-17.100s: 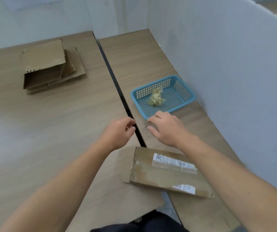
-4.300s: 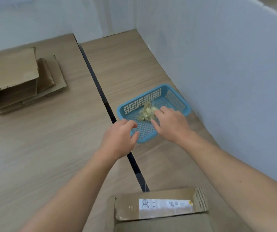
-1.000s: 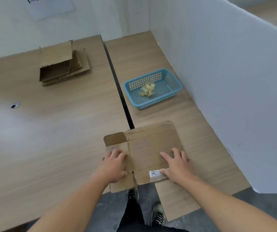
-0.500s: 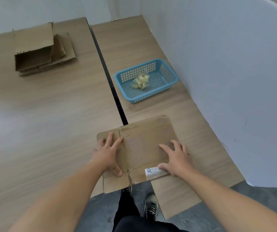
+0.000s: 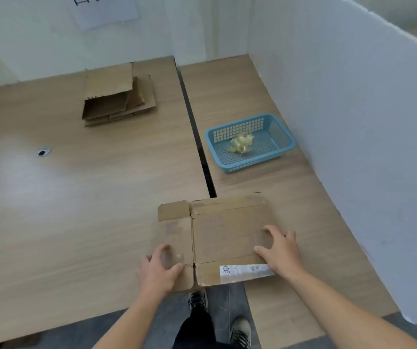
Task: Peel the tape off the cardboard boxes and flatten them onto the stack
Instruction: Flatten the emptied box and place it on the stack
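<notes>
A flattened cardboard box (image 5: pixel 223 233) lies at the near edge of the table, across the dark gap between the two tabletops, with a white label on its near flap. My left hand (image 5: pixel 160 269) rests on its left side flap, fingers bent over the cardboard. My right hand (image 5: pixel 279 249) presses on the box's right part with spread fingers. The stack of flattened boxes (image 5: pixel 118 96) lies far back on the left tabletop. A ball of peeled tape (image 5: pixel 241 142) sits inside the blue basket (image 5: pixel 285 141).
A white partition wall (image 5: pixel 353 122) runs along the right side of the table. A small round hole (image 5: pixel 43 152) is set in the left tabletop. My feet show below the table edge, on the grey floor.
The box has stayed flat at the table's edge. My left hand has slid toward me along the left flap and my right hand has shifted slightly right. The view has tilted up.
</notes>
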